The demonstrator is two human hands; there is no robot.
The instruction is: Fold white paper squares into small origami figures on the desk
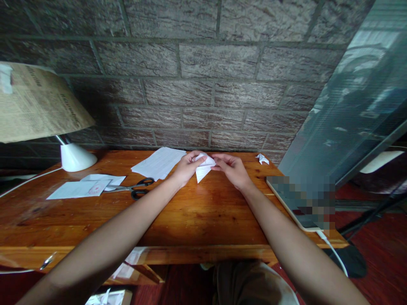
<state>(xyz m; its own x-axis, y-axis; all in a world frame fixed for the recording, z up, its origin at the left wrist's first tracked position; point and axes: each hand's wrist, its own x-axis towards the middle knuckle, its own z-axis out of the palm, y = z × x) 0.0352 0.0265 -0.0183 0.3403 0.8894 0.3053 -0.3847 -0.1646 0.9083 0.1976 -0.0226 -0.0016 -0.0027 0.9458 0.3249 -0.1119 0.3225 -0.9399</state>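
A small folded white paper piece [203, 167] is held just above the wooden table [197, 212], near its far edge. My left hand [187, 166] pinches its left upper side with closed fingers. My right hand [231, 168] pinches its right upper corner, fingers closed. The paper's pointed lower tip hangs toward the table. Both forearms reach forward across the table.
Black-handled scissors [138, 187] lie left of my hands, beside loose white sheets [159, 162] and more paper [85, 186]. A white lamp base [76, 156] stands at the far left. A small folded paper figure [262, 159] sits far right. A tablet [302, 203] with a cable lies on the right edge.
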